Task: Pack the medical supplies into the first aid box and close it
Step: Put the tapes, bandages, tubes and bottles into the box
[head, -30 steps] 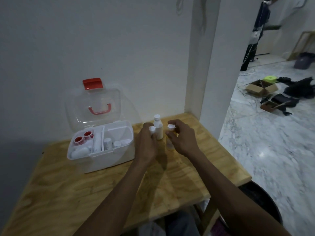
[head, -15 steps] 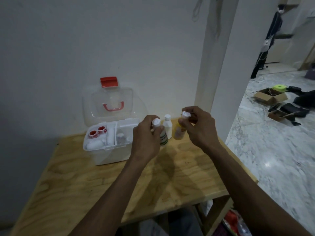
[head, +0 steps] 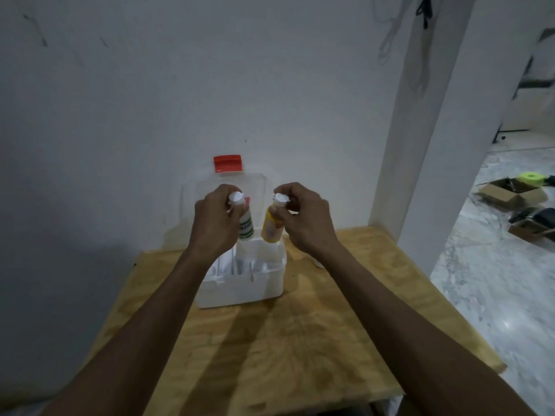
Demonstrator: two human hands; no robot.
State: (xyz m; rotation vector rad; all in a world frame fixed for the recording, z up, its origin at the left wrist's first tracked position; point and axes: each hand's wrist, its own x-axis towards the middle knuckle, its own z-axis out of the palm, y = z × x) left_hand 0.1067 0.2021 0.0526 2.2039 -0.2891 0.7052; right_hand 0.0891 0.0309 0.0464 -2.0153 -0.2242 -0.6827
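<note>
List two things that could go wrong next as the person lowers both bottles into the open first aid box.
1. Each hand, left hand and right hand, grips its bottle near the cap, so the white bottle or yellow bottle might slip or swing.
2. The first aid box already holds items, so a bottle may stand too tall for the clear lid to close.

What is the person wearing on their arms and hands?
Nothing that shows. The left hand and right hand are bare, with no gloves, rings or watch in view. Both arms are uncovered as far up as the picture reaches, so no sleeves are seen.
</note>
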